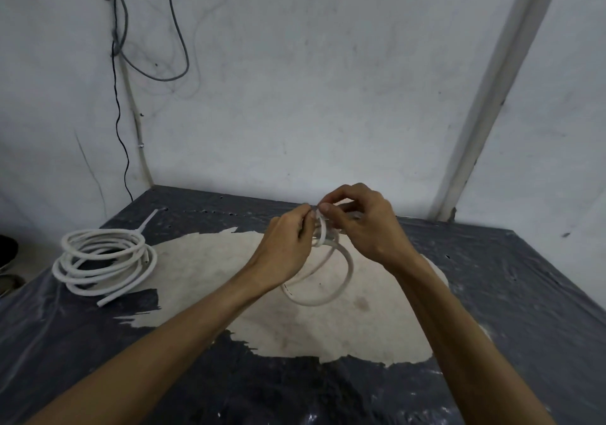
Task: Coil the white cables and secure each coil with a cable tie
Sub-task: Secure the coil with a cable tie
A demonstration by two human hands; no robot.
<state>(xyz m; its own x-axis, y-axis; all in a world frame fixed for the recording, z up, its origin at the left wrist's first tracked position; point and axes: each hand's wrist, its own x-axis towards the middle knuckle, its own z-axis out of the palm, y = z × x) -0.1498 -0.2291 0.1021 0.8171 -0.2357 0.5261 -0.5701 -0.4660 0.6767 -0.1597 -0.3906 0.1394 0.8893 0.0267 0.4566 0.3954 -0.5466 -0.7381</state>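
Far left on worn dark table: finished white coil, round, w/ tie. Center: left hand, right hand raised together, fingertips pinching top of small white cable loop, smooth, hanging to tabletop.

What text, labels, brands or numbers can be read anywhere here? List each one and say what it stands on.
None can be read.
The small coil that the left hand and right hand hold has a few dark marks on its near-left loop, too small and blurred to read.
The tied coil on the table, and the wall, show no lettering.
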